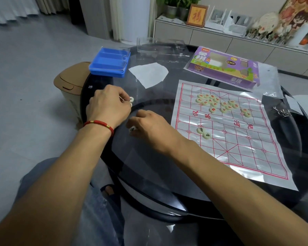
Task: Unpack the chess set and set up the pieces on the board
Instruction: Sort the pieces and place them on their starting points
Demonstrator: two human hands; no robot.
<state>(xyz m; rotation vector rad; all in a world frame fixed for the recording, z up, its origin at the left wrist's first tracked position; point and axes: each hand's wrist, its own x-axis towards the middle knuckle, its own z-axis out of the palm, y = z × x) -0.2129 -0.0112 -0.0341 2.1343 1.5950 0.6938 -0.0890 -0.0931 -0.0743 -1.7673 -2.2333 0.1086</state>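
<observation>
A plastic sheet board (238,139) with red grid lines lies on the right half of the round glass table (149,174). Several cream discs with red characters (219,103) are heaped on the board's far half. Two discs with dark characters (204,133) sit near its left edge. Left of the board, my left hand (108,108) pinches small cream pieces (131,99) at its fingertips. My right hand (149,127) holds a cream piece with a dark character (132,129) under curled fingers, just above the glass.
A blue plastic tray with a clear lid (108,63) stands at the table's far left edge. The purple set box (224,68) lies at the back right, a white paper (148,73) and clear wrapping between them. A tan bin (69,86) stands on the floor left of the table.
</observation>
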